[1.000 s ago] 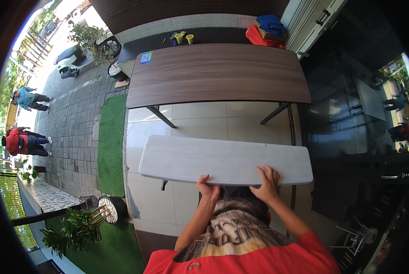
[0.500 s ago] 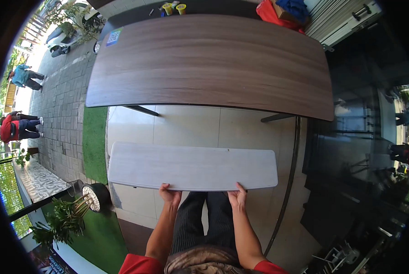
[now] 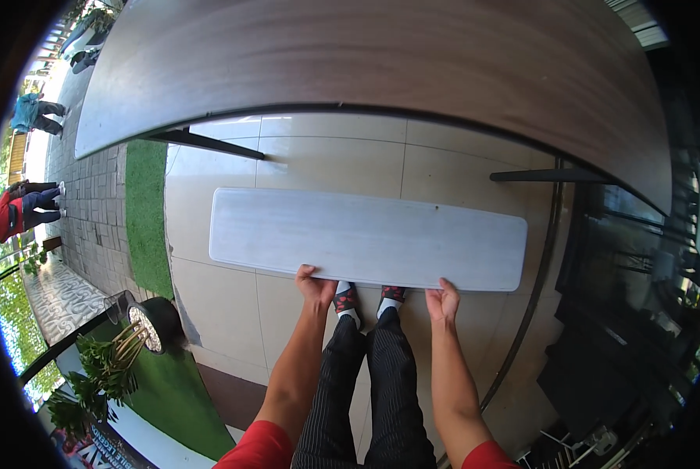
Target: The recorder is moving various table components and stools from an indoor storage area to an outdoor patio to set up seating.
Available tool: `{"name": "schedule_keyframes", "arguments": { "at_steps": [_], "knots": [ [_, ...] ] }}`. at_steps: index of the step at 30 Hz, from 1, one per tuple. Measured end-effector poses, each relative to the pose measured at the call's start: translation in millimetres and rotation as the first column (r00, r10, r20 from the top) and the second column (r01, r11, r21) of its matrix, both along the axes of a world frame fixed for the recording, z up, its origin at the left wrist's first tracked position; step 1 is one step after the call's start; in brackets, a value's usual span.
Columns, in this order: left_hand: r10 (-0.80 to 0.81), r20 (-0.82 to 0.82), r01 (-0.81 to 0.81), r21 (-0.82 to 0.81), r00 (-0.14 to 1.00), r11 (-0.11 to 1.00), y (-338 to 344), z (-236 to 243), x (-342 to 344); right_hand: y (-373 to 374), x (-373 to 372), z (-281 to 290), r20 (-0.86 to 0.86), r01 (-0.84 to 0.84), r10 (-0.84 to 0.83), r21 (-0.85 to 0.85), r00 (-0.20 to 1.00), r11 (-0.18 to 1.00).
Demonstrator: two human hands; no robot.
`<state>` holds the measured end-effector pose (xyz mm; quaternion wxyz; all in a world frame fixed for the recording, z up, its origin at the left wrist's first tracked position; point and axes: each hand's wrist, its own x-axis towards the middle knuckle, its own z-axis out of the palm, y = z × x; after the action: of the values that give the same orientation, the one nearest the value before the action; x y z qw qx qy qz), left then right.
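Observation:
A long white board (image 3: 366,238) with rounded corners, like a bench top, lies crosswise in front of me. My left hand (image 3: 316,288) grips its near edge left of the middle, thumb on top and the other fingers curled at the edge. Farther right, my right hand (image 3: 443,300) holds the same edge, its thumb also on top. Whatever is under the board is hidden, so I cannot tell if it has legs or touches the floor. Beyond it stands a brown wood-grain table (image 3: 381,59), its near edge apart from the board.
Dark table legs (image 3: 217,146) reach down to the tiled floor (image 3: 217,305). At left are a strip of green turf (image 3: 147,219) and a potted plant (image 3: 153,324). Dark glass (image 3: 623,234) runs along the right. Two people (image 3: 33,207) (image 3: 36,113) stand outside on the paving.
My view has moved closer to the table. The board sits farther from my body, and my feet now show below its near edge. Both hands keep their hold.

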<state>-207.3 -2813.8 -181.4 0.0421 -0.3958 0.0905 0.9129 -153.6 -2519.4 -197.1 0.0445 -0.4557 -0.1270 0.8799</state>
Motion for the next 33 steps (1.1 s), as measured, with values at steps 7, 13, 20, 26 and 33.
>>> {"name": "schedule_keyframes", "arguments": {
  "at_steps": [7,13,20,26,33],
  "knots": [
    [-0.003,0.135,0.006,-0.019,0.991,1.000,-7.7,-10.0,25.5,-15.9,9.5,4.3,0.007,0.020,-0.020,0.008,1.000,1.000],
    [-0.001,0.393,0.145,-0.337,0.919,0.930,9.7,20.7,34.7,-18.8,27.1,7.5,0.132,-0.002,-0.016,0.138,0.991,0.990],
    [-0.182,0.504,0.391,-0.812,0.845,-0.433,-15.6,80.6,14.8,-60.6,-12.0,88.8,0.632,-0.642,-0.118,0.743,0.766,-0.190],
    [-0.439,0.808,0.260,-0.555,0.393,-0.790,-26.6,71.6,-7.4,-56.1,-40.7,90.5,0.872,-0.519,0.209,0.440,0.444,-0.733],
    [-0.486,0.822,0.218,-0.554,0.296,-0.804,-49.9,66.4,-10.3,-58.0,-25.5,86.9,0.880,-0.570,0.247,0.455,0.406,-0.684]
  ]
}}
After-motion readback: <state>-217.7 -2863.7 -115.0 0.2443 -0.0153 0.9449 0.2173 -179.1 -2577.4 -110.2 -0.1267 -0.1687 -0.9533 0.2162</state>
